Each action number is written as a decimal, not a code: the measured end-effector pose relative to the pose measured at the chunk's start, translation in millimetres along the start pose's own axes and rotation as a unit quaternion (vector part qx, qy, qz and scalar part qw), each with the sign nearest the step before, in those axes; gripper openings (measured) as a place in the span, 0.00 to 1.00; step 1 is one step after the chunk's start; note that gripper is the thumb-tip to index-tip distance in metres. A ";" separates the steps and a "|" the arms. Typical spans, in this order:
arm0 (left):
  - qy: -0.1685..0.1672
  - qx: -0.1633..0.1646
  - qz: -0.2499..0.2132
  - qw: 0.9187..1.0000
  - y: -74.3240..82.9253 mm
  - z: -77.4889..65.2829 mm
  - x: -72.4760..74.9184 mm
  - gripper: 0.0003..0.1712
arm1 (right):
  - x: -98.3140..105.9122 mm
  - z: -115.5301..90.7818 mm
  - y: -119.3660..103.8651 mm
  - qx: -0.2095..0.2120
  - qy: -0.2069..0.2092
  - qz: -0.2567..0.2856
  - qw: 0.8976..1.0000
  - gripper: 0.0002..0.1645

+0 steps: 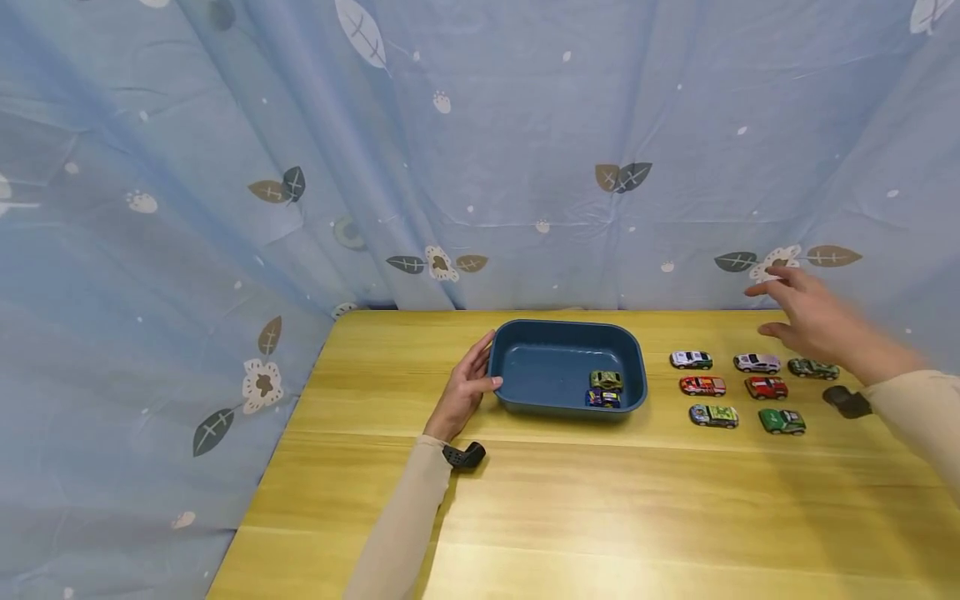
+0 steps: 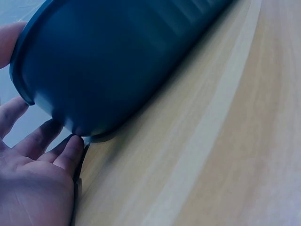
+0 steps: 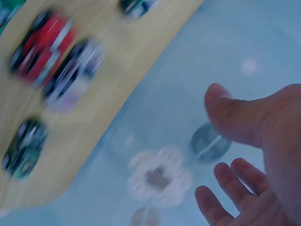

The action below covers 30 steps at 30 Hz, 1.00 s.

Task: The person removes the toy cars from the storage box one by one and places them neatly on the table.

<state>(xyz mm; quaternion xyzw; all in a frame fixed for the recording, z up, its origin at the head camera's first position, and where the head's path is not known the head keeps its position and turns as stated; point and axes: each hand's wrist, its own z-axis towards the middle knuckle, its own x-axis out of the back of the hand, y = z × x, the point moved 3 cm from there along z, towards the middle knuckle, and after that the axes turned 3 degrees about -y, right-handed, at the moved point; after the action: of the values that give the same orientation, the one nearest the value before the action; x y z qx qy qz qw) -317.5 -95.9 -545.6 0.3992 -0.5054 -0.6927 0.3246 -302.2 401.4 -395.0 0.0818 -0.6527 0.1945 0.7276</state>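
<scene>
A dark blue plastic bin stands on the table. My left hand grips its left end, thumb at the rim and fingers along the outer wall; the left wrist view shows those fingertips against the bin. Inside, at the right end, lie an olive toy car and a purple toy car. Held in the air at the far right, my right hand has its fingers spread and nothing in them. Below it are a silver toy car, a camouflage toy car and a red toy car.
More toy cars stand right of the bin: a white one, a red-orange one, a yellow-green one and a green one. The wooden table ends at a blue patterned curtain behind and to the left.
</scene>
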 end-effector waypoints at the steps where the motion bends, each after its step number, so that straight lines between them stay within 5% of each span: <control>1: 0.001 0.000 0.000 1.000 0.2 -0.2 0.7 0.50 | -1.8 5.1 -9.1 0.006 0.002 0.007 1.000 0.30; 7: 0.002 -0.001 -0.006 1.000 -0.5 -1.5 2.6 0.50 | -21.1 29.5 -66.8 0.061 0.009 0.064 0.996 0.13; 14: -0.006 0.001 -0.003 1.000 0.5 -1.0 1.5 0.51 | -50.5 48.9 -115.2 0.094 -0.038 0.104 0.989 0.06; 30: -0.004 0.002 -0.013 1.000 1.4 -0.9 1.7 0.51 | -99.1 67.1 -136.1 0.115 -0.084 0.112 0.983 0.13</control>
<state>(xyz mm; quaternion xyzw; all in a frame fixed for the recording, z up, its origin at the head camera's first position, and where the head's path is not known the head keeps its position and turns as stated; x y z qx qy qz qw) -317.4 -98.2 -544.8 0.4031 -0.5029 -0.6976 0.3129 -317.9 235.0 -464.9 0.1072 -0.6900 0.3412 0.6293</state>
